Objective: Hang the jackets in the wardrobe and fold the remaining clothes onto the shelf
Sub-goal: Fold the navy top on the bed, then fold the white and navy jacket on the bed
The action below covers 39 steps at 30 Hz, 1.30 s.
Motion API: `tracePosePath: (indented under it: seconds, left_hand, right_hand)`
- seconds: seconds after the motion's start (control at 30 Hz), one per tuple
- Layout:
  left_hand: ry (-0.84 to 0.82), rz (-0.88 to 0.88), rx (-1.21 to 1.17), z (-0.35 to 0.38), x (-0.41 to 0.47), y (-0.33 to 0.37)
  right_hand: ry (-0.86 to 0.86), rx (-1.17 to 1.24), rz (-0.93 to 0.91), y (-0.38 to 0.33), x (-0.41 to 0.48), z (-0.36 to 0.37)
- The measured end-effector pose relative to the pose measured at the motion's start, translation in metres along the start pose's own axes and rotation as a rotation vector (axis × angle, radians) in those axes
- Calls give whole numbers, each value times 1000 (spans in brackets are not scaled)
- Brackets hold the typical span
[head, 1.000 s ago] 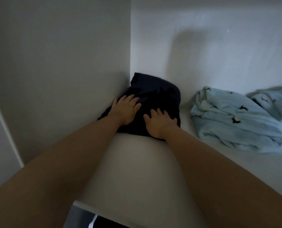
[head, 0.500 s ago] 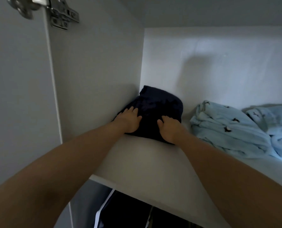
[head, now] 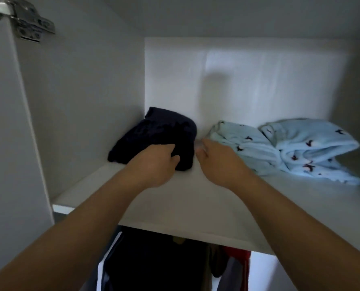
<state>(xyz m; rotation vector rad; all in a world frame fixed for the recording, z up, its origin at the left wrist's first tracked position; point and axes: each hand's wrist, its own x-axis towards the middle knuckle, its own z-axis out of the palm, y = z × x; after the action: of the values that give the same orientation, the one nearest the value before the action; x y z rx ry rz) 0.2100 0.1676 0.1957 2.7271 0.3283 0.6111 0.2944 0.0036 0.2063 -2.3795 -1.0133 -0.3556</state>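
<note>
L grip [head: 154, 164] curled, prob. holding navy garment [head: 160, 131]; R grip [head: 217, 162] loose, empty.

The wardrobe [head: 238, 15] is white inside. Its back wall [head: 259, 80] is bright with soft light. The left wall [head: 86, 101] is grey and dim. A metal hinge [head: 27, 26] sits up at the top left, by the door [head: 4, 143]. The shelf [head: 196, 206] is flat and white.

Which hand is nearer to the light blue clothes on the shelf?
Right. The right hand is just left of the light blue clothes, contact unclear; the left hand is farther left, on the dark garment.
</note>
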Motion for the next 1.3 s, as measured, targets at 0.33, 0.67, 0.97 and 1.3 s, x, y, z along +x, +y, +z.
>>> tracePosePath:
  seconds: [0.33, 0.67, 0.97, 1.3]
  left_hand:
    - [124, 407, -404, 45, -93, 118]
    - [-543, 962, -630, 129, -197, 225]
    - [-874, 1554, -606, 108, -429, 290]
    - [-1079, 2004, -714, 3, -757, 283]
  right_hand:
    - [335, -58, 393, 45, -182, -78]
    - [587, -249, 1177, -5, -412, -60]
    - [927, -361, 1805, -183, -630, -43]
    - [1264, -558, 2147, -440, -843, -5]
